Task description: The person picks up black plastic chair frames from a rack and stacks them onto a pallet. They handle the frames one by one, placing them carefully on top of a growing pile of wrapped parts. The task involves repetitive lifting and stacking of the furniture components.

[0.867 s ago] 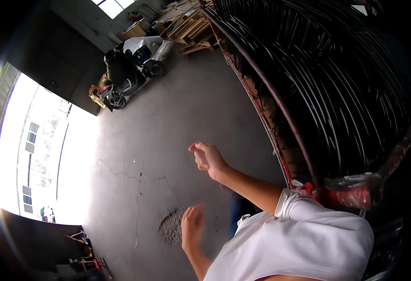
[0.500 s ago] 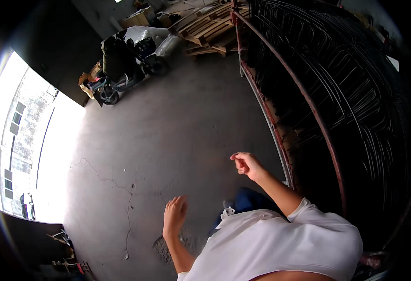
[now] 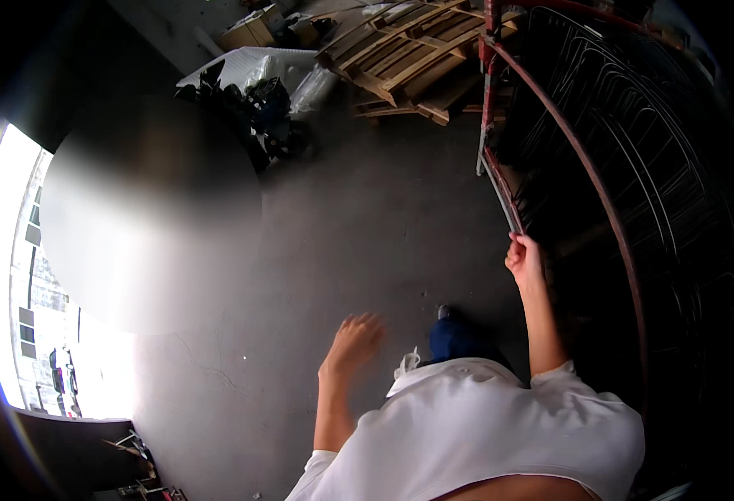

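My right hand is raised in front of me with its fingers curled closed, and nothing shows in it. In this view it overlaps the lower rail of a red metal rack; whether it touches the rail I cannot tell. The rack holds many thin black bent rods or wires, largely lost in shadow. Off to the left, my left hand hangs over the grey floor with its fingers loosely stretched, slightly smeared by motion and holding nothing.
Wooden pallets are piled ahead, beside clear plastic wrap and a partly hidden dark two-wheeler. A blurred round patch covers much of the left side. A bright doorway opens there. The concrete floor lies between.
My right hand has moved forward and right, up to the rack's edge. My left hand has shifted right. The pallets look nearer, and a blurred patch now covers part of the two-wheeler and doorway.
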The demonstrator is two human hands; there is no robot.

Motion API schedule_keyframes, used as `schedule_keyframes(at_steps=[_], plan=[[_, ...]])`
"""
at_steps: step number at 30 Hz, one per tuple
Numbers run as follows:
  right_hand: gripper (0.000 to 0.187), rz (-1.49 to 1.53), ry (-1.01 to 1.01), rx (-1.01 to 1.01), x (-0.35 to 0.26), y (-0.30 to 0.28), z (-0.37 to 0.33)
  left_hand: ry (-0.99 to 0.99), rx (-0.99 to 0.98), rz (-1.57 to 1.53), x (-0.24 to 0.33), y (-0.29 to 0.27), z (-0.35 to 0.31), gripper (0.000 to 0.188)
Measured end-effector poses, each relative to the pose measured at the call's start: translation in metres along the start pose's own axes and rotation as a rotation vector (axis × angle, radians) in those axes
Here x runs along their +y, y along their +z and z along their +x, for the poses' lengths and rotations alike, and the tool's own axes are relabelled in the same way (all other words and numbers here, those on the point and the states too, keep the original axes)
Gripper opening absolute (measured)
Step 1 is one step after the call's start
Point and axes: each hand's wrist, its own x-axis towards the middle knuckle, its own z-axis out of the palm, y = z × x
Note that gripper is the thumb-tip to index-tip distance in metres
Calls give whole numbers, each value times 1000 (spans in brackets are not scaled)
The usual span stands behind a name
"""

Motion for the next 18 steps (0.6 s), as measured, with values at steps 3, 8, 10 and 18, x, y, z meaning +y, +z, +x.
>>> schedule_keyframes(at_steps=[3, 8, 10, 18], plan=[[14, -194, -19, -220, -13, 137, 54, -121, 22, -157, -40, -48, 54, 26], [15, -457, 149, -593, 12, 286, 148, -385, 127, -304, -143, -65, 128, 24], [15, -529, 200, -617, 20, 317, 190, -488, 162, -309, -188, -60, 153, 23], [15, -428, 79, -214, -14, 386, 395, -600, 204, -110, -399, -172, 354, 20]])
